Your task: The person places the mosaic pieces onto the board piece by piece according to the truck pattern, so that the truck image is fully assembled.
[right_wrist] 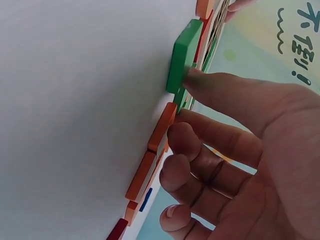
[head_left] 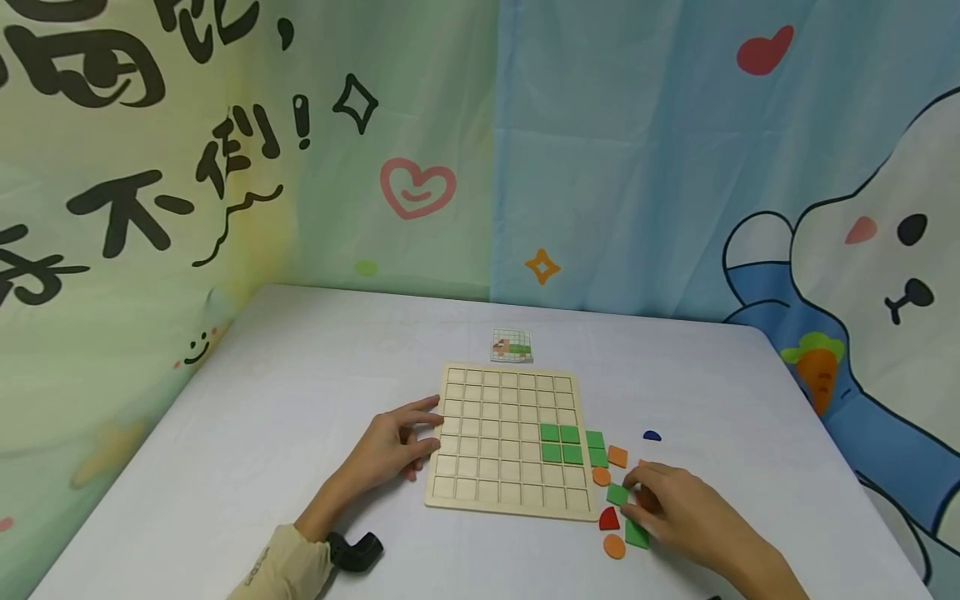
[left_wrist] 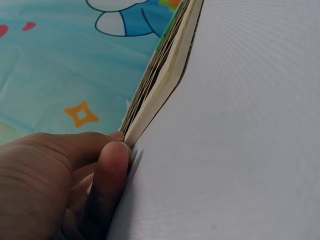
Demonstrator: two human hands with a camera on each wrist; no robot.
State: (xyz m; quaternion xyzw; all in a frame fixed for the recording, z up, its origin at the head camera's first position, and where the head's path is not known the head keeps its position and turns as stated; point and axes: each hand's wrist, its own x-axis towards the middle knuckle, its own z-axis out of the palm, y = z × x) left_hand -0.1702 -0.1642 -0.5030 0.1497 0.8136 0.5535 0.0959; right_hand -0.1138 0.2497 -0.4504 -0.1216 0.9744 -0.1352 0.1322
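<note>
My left hand (head_left: 392, 440) rests against the left edge of a pale wooden grid board (head_left: 487, 450). In the left wrist view its thumb and a finger touch the board's rim (left_wrist: 162, 85). Several green squares (head_left: 560, 443) fill cells near the board's right side. To the right of the board, my right hand (head_left: 686, 512) reaches down among loose pieces with fingers loosely bent. Its thumb touches a green square (right_wrist: 184, 55), while the index fingertip is close to another green square (head_left: 617, 494). In the right wrist view, no piece shows between thumb and fingers.
Beside the board lie green squares (head_left: 595, 439), an orange square (head_left: 617, 456), orange circles (head_left: 614, 547), a red quarter-circle (head_left: 609, 519) and a blue half-circle (head_left: 652, 436). A small pattern card (head_left: 512, 345) sits beyond the board on the white table (head_left: 337, 350).
</note>
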